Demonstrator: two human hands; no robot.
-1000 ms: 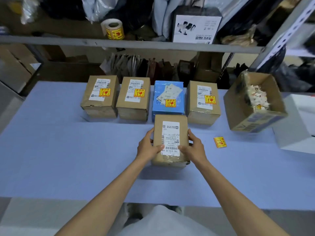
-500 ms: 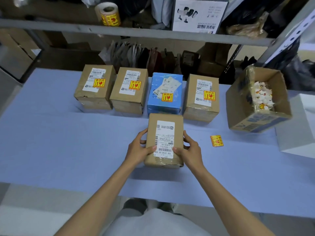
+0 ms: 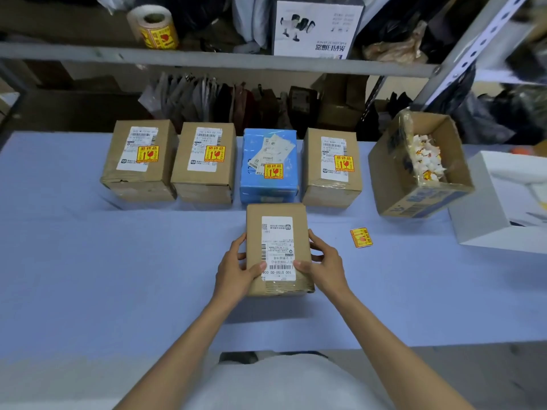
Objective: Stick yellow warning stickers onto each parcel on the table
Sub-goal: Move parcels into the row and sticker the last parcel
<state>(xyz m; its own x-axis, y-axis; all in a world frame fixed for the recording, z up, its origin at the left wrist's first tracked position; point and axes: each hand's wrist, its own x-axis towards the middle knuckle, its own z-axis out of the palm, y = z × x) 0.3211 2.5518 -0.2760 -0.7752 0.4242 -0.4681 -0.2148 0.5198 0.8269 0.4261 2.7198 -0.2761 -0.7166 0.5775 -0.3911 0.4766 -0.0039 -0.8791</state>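
A brown parcel (image 3: 277, 226) with a white shipping label and no yellow sticker lies in the middle of the blue table (image 3: 88, 261). My left hand (image 3: 236, 269) grips its left side, thumb on top. My right hand (image 3: 324, 266) grips its right side the same way. A loose yellow warning sticker (image 3: 361, 237) lies on the table to the right of the parcel. Behind stand several parcels in a row, three brown (image 3: 139, 161) (image 3: 204, 162) (image 3: 333, 168) and one blue (image 3: 269, 167), each bearing a yellow sticker.
An open cardboard box (image 3: 414, 199) with crumpled sticker backings stands tilted at the right, next to a white box (image 3: 503, 202). A roll of yellow stickers (image 3: 155, 28) sits on the shelf above. Bags and cartons fill the shelves behind the table.
The parcel and both hands hold the same pose on the table. Only the camera has tilted a little, shifting the scene in the frame.
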